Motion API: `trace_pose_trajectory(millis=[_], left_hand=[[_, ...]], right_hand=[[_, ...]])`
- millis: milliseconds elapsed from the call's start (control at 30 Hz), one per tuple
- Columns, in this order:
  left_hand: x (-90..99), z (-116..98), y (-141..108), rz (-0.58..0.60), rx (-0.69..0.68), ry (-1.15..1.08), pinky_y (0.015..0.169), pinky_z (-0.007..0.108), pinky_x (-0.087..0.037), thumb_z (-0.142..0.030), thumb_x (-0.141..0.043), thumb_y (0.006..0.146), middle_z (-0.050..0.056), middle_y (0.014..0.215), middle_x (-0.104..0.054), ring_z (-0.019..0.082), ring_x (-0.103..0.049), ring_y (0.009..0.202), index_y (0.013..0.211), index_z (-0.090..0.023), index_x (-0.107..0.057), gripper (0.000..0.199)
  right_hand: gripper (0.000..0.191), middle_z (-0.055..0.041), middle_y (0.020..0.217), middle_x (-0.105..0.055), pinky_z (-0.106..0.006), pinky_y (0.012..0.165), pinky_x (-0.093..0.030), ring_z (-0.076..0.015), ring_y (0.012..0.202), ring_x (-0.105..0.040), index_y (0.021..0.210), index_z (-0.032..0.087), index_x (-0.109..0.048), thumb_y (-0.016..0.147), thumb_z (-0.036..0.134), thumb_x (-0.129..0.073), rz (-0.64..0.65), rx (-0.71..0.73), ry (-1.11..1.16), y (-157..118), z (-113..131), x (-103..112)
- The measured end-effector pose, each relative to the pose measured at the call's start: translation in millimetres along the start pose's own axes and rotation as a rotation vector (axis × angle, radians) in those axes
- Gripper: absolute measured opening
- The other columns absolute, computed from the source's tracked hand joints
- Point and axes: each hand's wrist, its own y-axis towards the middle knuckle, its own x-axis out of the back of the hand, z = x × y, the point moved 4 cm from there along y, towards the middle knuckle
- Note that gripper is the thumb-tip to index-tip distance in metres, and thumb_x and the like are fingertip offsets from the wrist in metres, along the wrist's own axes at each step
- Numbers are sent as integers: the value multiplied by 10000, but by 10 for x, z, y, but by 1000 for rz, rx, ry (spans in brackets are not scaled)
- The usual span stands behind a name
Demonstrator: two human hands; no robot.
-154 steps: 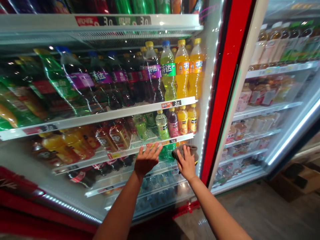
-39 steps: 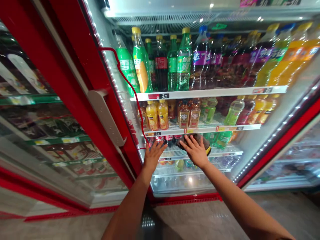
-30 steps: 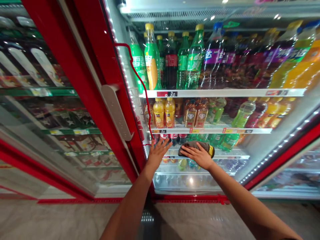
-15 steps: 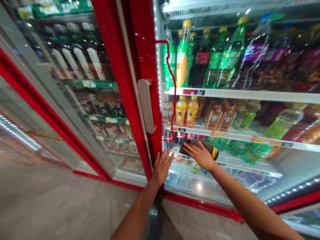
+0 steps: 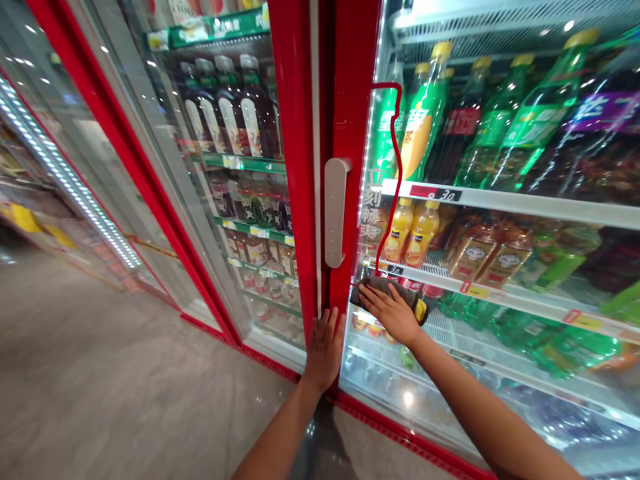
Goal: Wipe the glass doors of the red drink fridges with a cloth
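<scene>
My left hand (image 5: 324, 352) lies flat with fingers stretched upward on the lower part of the red door frame (image 5: 354, 87). Under my right hand (image 5: 393, 315) is a dark grey cloth (image 5: 413, 295) with a yellow patch, pressed against the glass door (image 5: 380, 380) of a lit drinks cooler. The cloth is partly hidden by the fingers and sits close to the frame's inner edge. Above my left hand, a light grey door handle (image 5: 335, 213) is fixed upright to the frame. A red outline and white lettering (image 5: 371, 213) mark the glass near the cloth.
Behind the glass, shelves hold green soda bottles (image 5: 535, 123), orange juice bottles (image 5: 423, 233) and brown-labelled bottles (image 5: 505, 257). Another cooler with dark bottles (image 5: 255, 107) stands to the left. Grey floor (image 5: 150, 387) stretches along the front.
The view has swung left, so the coolers appear further right. My right hand and the cloth have slid left across the glass toward the frame. My left hand stays on the frame.
</scene>
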Motion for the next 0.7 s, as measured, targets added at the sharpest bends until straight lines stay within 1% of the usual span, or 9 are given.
trace_pose_trajectory(millis=[100, 167, 233, 300, 400, 467, 533, 600, 700], left_hand=[[0, 14, -38, -2, 17, 62, 1243, 524, -255, -198, -522, 910, 126, 1674, -215, 293, -196, 1546, 1616, -180, -141, 802], [-9, 9, -60, -3, 20, 91, 1242, 550, -241, -237, -527, 911, 145, 1671, -206, 305, -188, 1546, 1616, -152, -107, 825], [-16, -4, -92, -7, 16, 96, 1232, 557, -257, -227, -529, 905, 148, 1666, -219, 310, -182, 1547, 1614, -147, -111, 827], [-17, -16, -134, -11, 26, 83, 1222, 546, -282, -152, -524, 885, 134, 1661, -248, 304, -171, 1549, 1611, -164, -152, 815], [3, -53, -186, -26, 59, 53, 1219, 545, -291, -31, -487, 837, 107, 1657, -274, 289, -138, 1556, 1602, -194, -206, 831], [31, -105, -193, -47, 64, 45, 1214, 555, -297, -8, -472, 823, 108, 1664, -254, 292, -121, 1558, 1602, -195, -204, 844], [65, -165, -180, -61, 74, 60, 1206, 564, -308, -8, -469, 822, 119, 1672, -223, 301, -117, 1558, 1605, -185, -182, 852], [104, -213, -166, -68, 102, 93, 1200, 571, -315, -18, -473, 824, 134, 1675, -207, 310, -120, 1556, 1609, -167, -155, 860], [161, -254, -178, -76, 146, 142, 1200, 575, -316, -29, -486, 814, 139, 1674, -206, 317, -134, 1552, 1614, -165, -118, 891]], right_hand=[[569, -80, 1608, -384, -520, 1246, -226, -230, 1465, -380, 1512, 193, -428, 950, 101, -445, -49, -26, 27, 323, 110, -92], [595, -101, 1606, -385, -508, 1244, -248, -219, 1463, -385, 1514, 166, -419, 926, 76, -440, -50, 65, 60, 430, 230, -225], [599, -121, 1589, -414, -483, 1246, -262, -201, 1455, -400, 1492, 133, -441, 898, 55, -443, -40, 199, 78, 400, 313, -347], [579, -123, 1573, -440, -460, 1252, -261, -187, 1447, -413, 1460, 127, -479, 887, 48, -447, -43, 276, 77, 322, 313, -407], [547, -108, 1592, -412, -475, 1257, -245, -196, 1459, -397, 1440, 151, -508, 904, 58, -443, -79, 235, 68, 363, 228, -390], [540, -118, 1605, -384, -508, 1254, -242, -217, 1476, -370, 1446, 140, -504, 915, 65, -436, -123, 183, 80, 510, 216, -381], [553, -149, 1596, -390, -538, 1246, -248, -236, 1480, -360, 1452, 103, -493, 905, 51, -431, -165, 164, 103, 644, 272, -432], [561, -181, 1555, -447, -551, 1240, -254, -245, 1465, -385, 1440, 72, -501, 883, 39, -442, -188, 203, 133, 665, 361, -538], [505, -187, 1474, -546, -526, 1243, -265, -243, 1434, -431, 1385, 72, -562, 885, 78, -492, -189, 335, 160, 486, 422, -656]])
